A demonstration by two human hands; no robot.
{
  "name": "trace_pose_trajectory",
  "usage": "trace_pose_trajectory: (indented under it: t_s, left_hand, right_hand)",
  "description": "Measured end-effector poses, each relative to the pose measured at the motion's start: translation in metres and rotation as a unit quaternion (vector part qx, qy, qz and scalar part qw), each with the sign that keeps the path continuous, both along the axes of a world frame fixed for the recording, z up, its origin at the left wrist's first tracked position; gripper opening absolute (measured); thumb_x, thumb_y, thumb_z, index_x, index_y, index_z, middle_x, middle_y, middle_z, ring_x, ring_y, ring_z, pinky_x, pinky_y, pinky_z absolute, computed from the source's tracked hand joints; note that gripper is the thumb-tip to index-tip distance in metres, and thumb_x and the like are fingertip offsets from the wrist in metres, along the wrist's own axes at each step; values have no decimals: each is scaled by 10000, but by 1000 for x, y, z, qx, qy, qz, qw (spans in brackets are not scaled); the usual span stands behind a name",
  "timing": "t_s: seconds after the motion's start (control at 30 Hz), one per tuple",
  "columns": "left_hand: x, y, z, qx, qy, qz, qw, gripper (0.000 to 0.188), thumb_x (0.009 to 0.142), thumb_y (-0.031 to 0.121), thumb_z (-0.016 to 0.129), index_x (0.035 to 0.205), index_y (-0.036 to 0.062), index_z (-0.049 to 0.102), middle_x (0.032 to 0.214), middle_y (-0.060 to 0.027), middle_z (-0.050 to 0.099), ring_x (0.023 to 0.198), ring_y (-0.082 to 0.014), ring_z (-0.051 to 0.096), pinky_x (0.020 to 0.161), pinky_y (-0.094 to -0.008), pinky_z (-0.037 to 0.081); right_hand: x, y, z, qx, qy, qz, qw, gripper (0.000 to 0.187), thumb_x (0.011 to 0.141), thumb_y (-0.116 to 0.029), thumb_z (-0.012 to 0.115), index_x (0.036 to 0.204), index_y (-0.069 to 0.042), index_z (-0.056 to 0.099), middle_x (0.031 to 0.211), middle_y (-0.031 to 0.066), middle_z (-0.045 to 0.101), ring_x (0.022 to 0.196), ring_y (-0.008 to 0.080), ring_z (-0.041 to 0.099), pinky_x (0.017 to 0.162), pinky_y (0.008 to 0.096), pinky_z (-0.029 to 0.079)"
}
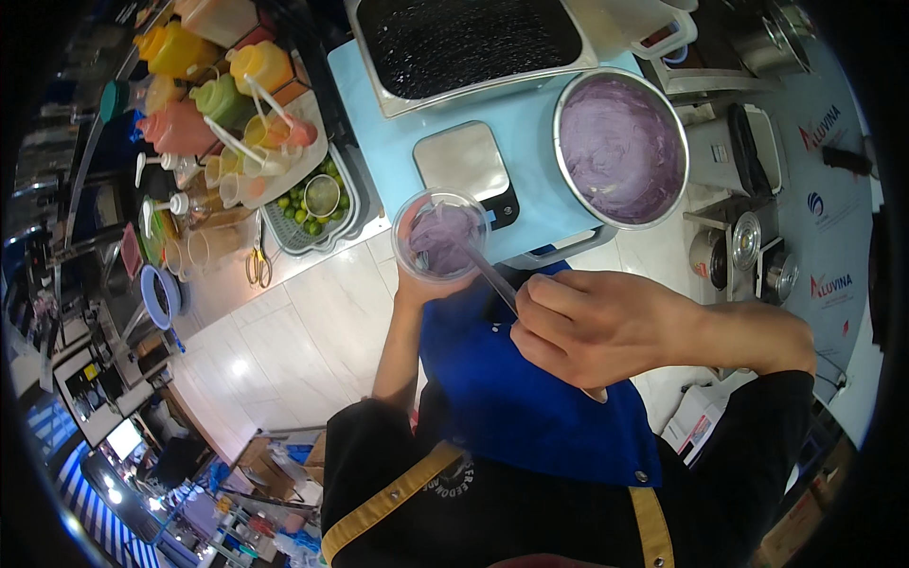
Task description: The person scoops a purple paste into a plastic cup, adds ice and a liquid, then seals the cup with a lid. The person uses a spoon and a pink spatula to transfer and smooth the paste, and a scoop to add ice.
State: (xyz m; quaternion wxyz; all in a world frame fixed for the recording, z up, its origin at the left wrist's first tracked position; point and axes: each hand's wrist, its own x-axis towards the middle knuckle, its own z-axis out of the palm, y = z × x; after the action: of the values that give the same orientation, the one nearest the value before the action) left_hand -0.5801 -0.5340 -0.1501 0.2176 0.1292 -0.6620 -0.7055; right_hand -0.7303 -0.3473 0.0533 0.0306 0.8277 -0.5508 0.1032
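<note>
My left hand (428, 288) is wrapped round a clear plastic cup (401, 257) and holds it up just in front of a digital kitchen scale (461, 159). Thick purple paste (443, 235) fills much of the cup. Closed around a long-handled utensil (493, 279) is my right hand (597, 322). The utensil's far end is sunk in the paste, so its shape is hidden. To the right of the scale, a round metal bowl (561, 180) contains more of the purple paste (620, 142), smeared up its inner wall.
Bowl and scale rest on a light-blue board (379, 142). Behind them sits a metal tray (417, 102) of glossy black pearls. At left stand a grey basket (284, 232) of small green citrus, scissors (258, 260), and several coloured jugs (175, 52). A blue-rimmed strainer (150, 308) lies farther left.
</note>
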Motion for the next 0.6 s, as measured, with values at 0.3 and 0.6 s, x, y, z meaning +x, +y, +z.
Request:
trace_pose_trajectory:
  t_s: [0.3,0.6]
  left_hand:
    - [0,-18,36,-89,63,-28,994,1132,531,55,948,1473,13,322,1168,-176,668,1065,-243,672,921,-375,554]
    - [-5,-23,25,-150,15,-29,988,1088,549,141,946,1464,-4,375,1115,-141,701,995,-218,708,880,-322,558]
  right_hand:
    - [-1,-33,16,116,-5,85,989,199,718,-215,634,804,-37,657,819,53,574,850,175,528,688,227,490]
    - [14,-33,-6,72,28,38,996,339,689,-447,671,636,-114,635,720,-25,536,796,147,474,686,243,404]
